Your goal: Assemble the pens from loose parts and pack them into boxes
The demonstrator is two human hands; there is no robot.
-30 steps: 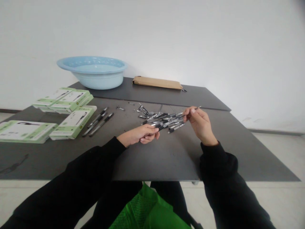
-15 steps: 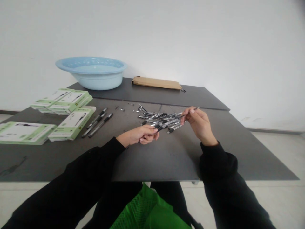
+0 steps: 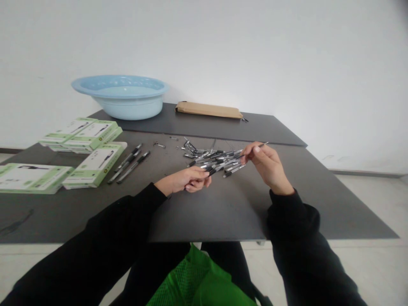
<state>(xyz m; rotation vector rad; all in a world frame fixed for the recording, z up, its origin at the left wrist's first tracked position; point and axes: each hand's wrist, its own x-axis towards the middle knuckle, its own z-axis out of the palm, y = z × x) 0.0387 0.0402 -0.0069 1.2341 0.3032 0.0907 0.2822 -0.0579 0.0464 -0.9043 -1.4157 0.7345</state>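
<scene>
My left hand (image 3: 188, 179) is closed around a pen barrel (image 3: 213, 171) with a dark grip, its end pointing right, just above the table. In my right hand (image 3: 266, 163) a thin dark pen refill (image 3: 264, 144) is pinched between thumb and fingers. One end of it sticks out past the thumb at upper right; the other slants down to the left. Behind and between both hands lies a loose pile of clear pens (image 3: 219, 158) with black grips. My fingers hide part of the pile. Small pen parts (image 3: 190, 146) are heaped at its left end.
Several green-and-white pen boxes (image 3: 95, 165) lie at the left, some stacked. Beside them are a few assembled-looking pens (image 3: 133, 166). At the back stand a light blue basin (image 3: 127, 104) and a flat brown cardboard box (image 3: 208, 109). The dark table (image 3: 223, 216) ends near my lap.
The view has shifted very slightly. Both hands keep almost the same pose, with the barrel and the refill still held.
</scene>
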